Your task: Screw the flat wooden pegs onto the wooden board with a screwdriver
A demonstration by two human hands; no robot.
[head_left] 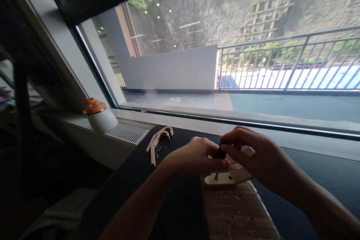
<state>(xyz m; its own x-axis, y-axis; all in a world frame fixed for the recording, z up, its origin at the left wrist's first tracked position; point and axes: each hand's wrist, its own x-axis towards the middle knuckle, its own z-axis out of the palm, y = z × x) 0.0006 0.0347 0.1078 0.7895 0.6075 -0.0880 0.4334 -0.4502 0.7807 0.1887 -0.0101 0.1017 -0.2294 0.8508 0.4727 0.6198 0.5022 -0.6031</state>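
My right hand (250, 146) is closed, its fingertips pinching the black handle of a screwdriver (222, 150). From the other side my left hand (197, 155) closes its thumb and fingers about the lower part of this tool, hiding most of the shaft. Under my left thumb a metal screw (216, 176) stands on a pale wooden hook piece (225, 179), near its rounded end. A dark hole shows beside the screw. The hook piece lies on a thick wooden board (239, 210) pitted with small holes; my right hand covers part of it.
Two curved wooden hooks (157, 140) lie at the left of the black table (123, 191), beside several small screws (159, 150). A white container with an orange top (99, 114) stands on the sill by a vent grille (128, 132). A window runs along the far side.
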